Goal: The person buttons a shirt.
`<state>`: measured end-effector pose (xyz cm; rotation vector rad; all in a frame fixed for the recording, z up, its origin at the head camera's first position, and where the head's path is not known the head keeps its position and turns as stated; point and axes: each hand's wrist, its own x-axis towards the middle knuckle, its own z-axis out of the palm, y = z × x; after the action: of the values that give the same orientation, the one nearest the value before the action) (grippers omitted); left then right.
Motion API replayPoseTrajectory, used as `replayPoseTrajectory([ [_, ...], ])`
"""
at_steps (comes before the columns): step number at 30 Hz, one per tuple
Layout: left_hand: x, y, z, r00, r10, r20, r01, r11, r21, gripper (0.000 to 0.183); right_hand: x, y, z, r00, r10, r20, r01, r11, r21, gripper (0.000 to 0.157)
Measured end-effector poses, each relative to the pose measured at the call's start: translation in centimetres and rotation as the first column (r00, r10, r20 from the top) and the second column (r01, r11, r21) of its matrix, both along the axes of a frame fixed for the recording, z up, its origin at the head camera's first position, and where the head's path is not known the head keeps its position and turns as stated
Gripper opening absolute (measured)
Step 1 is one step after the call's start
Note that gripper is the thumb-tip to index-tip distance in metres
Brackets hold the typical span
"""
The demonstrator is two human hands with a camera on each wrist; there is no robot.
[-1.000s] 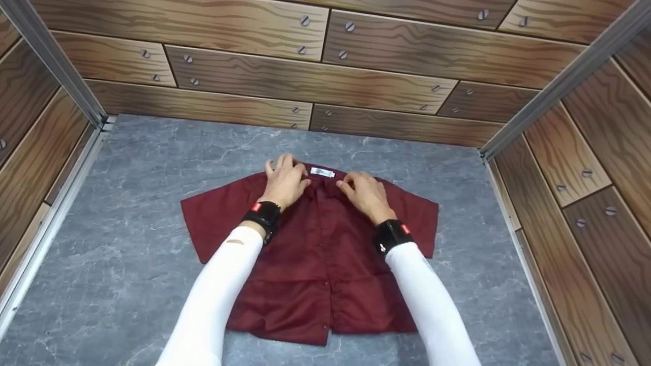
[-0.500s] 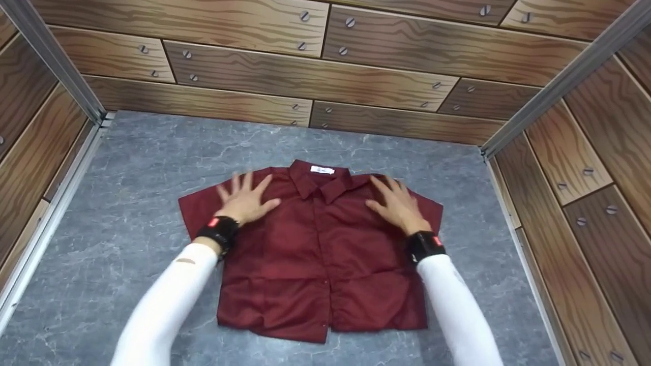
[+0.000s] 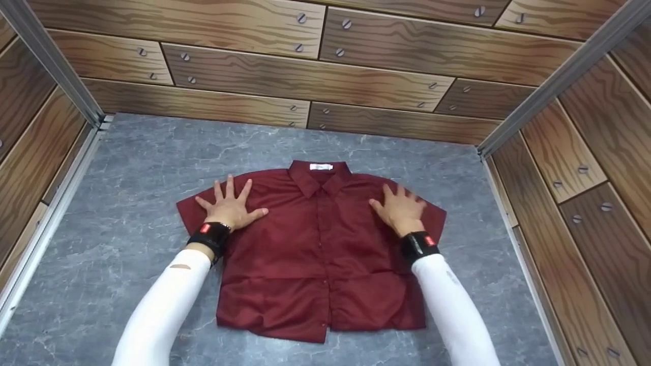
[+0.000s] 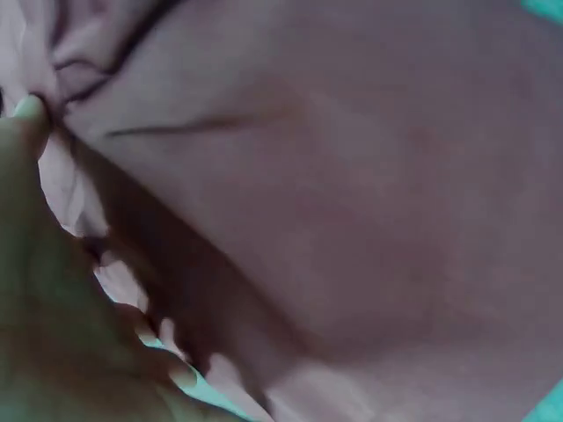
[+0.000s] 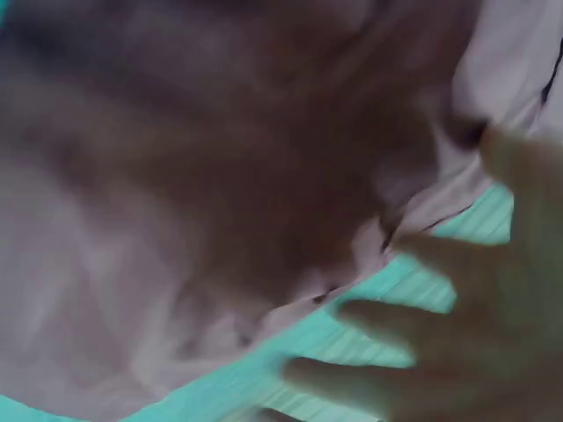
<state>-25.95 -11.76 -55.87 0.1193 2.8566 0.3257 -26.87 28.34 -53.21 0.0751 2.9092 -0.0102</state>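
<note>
A dark red short-sleeved shirt (image 3: 285, 239) lies front side up, its collar (image 3: 333, 183) folded down on both sides and pointing away from me. My left hand (image 3: 229, 209) rests with spread fingers on the shoulder and sleeve area at the left. At the opposite shoulder, my right hand (image 3: 401, 209) lies over the cloth, its fingertips blurred. The left wrist view has the left thumb (image 4: 28, 119) against wrinkled fabric, with the other fingers partly hidden. Spread right fingers (image 5: 396, 321) show beside the cloth edge in the right wrist view.
The shirt is on a grey marbled surface (image 3: 127, 284). Wood-patterned walls (image 3: 244, 66) stand at the back and both sides, with metal rails (image 3: 554, 81) along the corners. A white label (image 3: 321, 166) sits inside the collar.
Both hands have left the collar and moved outward to the shoulders, fingers spreading. The collar, earlier covered by the hands, now shows folded down.
</note>
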Motion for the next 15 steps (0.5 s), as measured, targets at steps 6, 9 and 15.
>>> replayPoseTrajectory([
  [6, -0.1, 2.4, 0.0, 0.977, -0.153, -0.151, 0.161, 0.986, 0.043, 0.089, -0.8, -1.8, -1.3, 0.986, 0.169, 0.002, -0.168, 0.979, -0.113, 0.071],
  [9, -0.5, 3.1, 0.0, 0.987, -0.157, -0.042, 0.16, 0.984, 0.077, 0.094, -1.2, -1.8, -1.4, 0.989, 0.121, 0.081, -0.11, 0.985, -0.134, 0.076],
  [15, -2.1, 2.9, 0.1, 0.99, -0.117, 0.074, 0.112, 0.991, 0.071, 0.106, -2.1, -1.8, -1.0, 0.988, 0.075, 0.136, -0.055, 0.988, -0.147, 0.08],
])
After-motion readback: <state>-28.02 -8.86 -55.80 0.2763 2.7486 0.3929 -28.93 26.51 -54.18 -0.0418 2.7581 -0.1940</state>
